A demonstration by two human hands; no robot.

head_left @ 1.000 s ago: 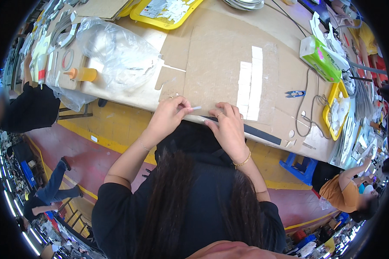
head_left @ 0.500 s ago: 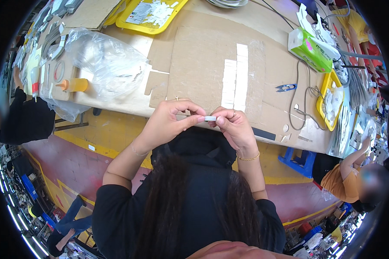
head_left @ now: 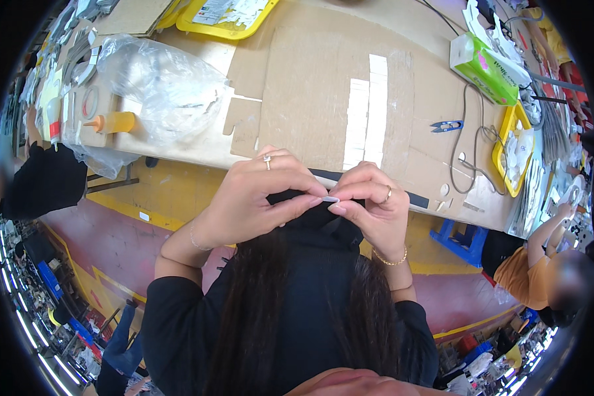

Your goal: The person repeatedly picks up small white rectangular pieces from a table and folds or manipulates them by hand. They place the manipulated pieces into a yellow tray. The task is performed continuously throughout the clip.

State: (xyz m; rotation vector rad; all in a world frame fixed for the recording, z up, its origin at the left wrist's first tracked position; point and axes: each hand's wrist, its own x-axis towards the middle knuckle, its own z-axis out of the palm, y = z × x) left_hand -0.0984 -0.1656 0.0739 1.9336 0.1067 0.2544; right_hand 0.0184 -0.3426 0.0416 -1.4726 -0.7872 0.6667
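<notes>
Just off the table's near edge, my left hand (head_left: pixel 261 198) and my right hand (head_left: pixel 375 201) meet fingertip to fingertip. Between them is a small white strip (head_left: pixel 330 198), pinched at one end by each thumb and forefinger. Its exact kind is too small to make out, and the fingertips cover its ends. Beyond the hands lies a brown cardboard sheet (head_left: pixel 303 86), with two columns of white pieces (head_left: pixel 377 99) laid edge to edge on it.
Blue thread snips (head_left: pixel 447 126) and a loose grey cord (head_left: pixel 457 162) lie to the right, beside a yellow tray (head_left: pixel 505 142) and a green tissue pack (head_left: pixel 485 69). Leftward are a clear plastic bag (head_left: pixel 162 86), an orange-yellow bottle (head_left: pixel 115 123) and another yellow tray (head_left: pixel 228 32).
Both hands have come lower and closer to my body with the white strip. The strip has turned and now appears thinner, at a slant. The table scene has shifted slightly in view.
</notes>
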